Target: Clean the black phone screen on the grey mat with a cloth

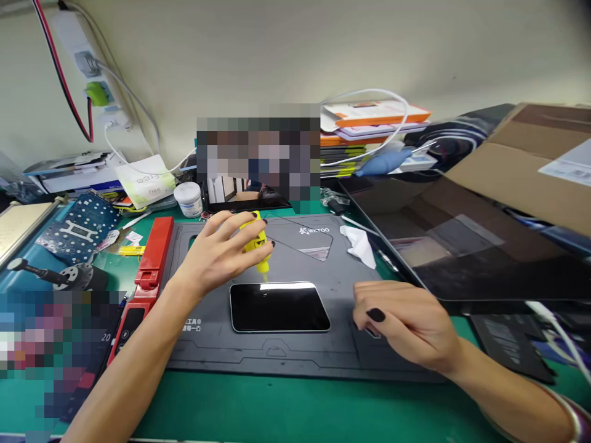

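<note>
Head view, the only one: black phone (279,307) lies flat on the grey mat (207,355), screen side dark, long axis running left to right across the person's front, so one long edge faces the body and the other faces away. It sits between the two hands. Key relation: the left hand (231,243) is off the far-left part of the phone and holds a yellow bottle (260,241) tilted nozzle-down, the narrow tip ending right at the phone's far long edge; contact or a slight gap there cannot be told. By way of that tip, the left hand is judged the nearer one to the working edge. Left pose: forearm slanting in from the lower left, back of hand up, fingers wrapped on the bottle with the thumb side toward the body. The right hand (410,320) is apart from the phone's right short end, forearm entering from the lower right, fingers curled into a loose fist; whether anything small is inside cannot be told. Beyond the phone, on the mat: a thin clear sheet (318,249) and a crumpled white tissue (362,246). Along the left side: a red folding tool (156,247).
</note>
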The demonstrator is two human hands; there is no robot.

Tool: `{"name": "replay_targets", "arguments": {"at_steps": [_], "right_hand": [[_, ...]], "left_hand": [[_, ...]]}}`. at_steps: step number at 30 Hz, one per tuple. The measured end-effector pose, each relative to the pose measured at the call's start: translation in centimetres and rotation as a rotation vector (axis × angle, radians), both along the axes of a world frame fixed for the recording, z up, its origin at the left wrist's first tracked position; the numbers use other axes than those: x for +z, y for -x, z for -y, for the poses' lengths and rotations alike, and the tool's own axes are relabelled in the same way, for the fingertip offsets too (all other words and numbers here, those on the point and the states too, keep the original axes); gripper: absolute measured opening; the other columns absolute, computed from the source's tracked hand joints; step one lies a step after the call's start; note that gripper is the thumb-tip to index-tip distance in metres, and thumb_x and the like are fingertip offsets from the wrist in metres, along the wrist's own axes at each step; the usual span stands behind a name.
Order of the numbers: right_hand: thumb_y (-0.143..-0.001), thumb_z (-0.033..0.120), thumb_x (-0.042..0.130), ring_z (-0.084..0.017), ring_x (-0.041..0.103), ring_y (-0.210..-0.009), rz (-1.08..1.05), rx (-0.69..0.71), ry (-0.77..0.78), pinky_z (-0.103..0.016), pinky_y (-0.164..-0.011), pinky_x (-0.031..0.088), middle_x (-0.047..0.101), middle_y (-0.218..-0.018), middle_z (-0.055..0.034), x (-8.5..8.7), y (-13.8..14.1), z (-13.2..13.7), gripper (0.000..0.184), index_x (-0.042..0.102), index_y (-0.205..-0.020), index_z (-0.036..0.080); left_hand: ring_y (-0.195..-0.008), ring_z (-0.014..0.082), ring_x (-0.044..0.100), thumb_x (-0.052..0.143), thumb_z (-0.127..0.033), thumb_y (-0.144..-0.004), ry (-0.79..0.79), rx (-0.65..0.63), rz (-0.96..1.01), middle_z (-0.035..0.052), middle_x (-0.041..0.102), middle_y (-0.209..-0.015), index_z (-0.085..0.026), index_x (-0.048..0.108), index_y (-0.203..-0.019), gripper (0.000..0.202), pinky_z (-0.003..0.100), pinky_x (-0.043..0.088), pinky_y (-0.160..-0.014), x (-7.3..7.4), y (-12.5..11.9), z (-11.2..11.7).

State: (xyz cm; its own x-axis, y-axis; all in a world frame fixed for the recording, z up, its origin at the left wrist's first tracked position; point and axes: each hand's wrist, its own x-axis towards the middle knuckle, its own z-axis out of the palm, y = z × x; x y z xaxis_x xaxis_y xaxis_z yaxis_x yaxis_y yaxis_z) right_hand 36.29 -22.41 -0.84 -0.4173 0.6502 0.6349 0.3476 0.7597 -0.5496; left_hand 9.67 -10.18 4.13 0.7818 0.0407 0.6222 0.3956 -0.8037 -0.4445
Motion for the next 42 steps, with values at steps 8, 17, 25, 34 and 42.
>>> {"name": "replay_targets", "arguments": {"at_steps": [8,17,25,34,42], "right_hand": [[-0.104,0.017,0.032,-0.011,0.039,-0.047,0.003,0.003,0.018,-0.026,-0.048,0.033,0.045,-0.053,0.0026,-0.1,0.0,0.2,0.035,0.047,-0.072,0.021],[-0.104,0.02,0.032,-0.012,0.042,-0.047,-0.008,-0.011,0.064,-0.027,-0.048,0.035,0.046,-0.052,0.0018,0.3,0.2,0.3,0.037,0.05,-0.072,0.022],[-0.105,0.023,0.033,-0.011,0.041,-0.045,-0.004,0.018,0.055,-0.028,-0.046,0.035,0.047,-0.051,0.0017,0.3,0.5,0.1,0.039,0.05,-0.069,0.021],[-0.105,0.023,0.032,-0.012,0.041,-0.045,0.009,0.025,0.041,-0.027,-0.046,0.035,0.047,-0.051,0.0018,0.5,0.4,0.1,0.038,0.049,-0.072,0.022],[-0.105,0.022,0.032,-0.013,0.042,-0.045,-0.001,0.026,0.045,-0.029,-0.048,0.035,0.046,-0.052,0.0018,0.5,0.3,0.5,0.036,0.051,-0.074,0.023]], "left_hand": [[-0.114,0.0161,0.056,0.062,-0.013,-0.092,-0.007,0.002,0.01,-0.0014,0.067,-0.114,-0.028,0.059,-0.102,0.019,0.034,0.04,-0.099,-0.1,0.0,0.0],[-0.118,0.0149,0.054,0.058,-0.014,-0.094,0.044,-0.027,-0.046,-0.0025,0.065,-0.12,-0.029,0.058,-0.102,0.017,0.034,0.039,-0.101,-1.2,-0.7,0.1],[-0.118,0.017,0.054,0.059,-0.014,-0.092,0.081,-0.108,-0.057,0.0026,0.066,-0.118,-0.024,0.06,-0.101,0.014,0.034,0.037,-0.103,-1.6,-1.3,0.6],[-0.112,0.0177,0.058,0.059,-0.014,-0.093,0.139,-0.069,0.024,0.0019,0.069,-0.115,-0.027,0.064,-0.102,0.017,0.035,0.044,-0.095,-1.1,-0.7,0.1],[-0.102,0.0223,0.065,0.069,-0.016,-0.078,0.768,0.229,0.534,0.0045,0.069,-0.114,-0.021,0.065,-0.112,0.035,0.038,0.054,-0.092,-0.2,5.0,-4.4]]}}
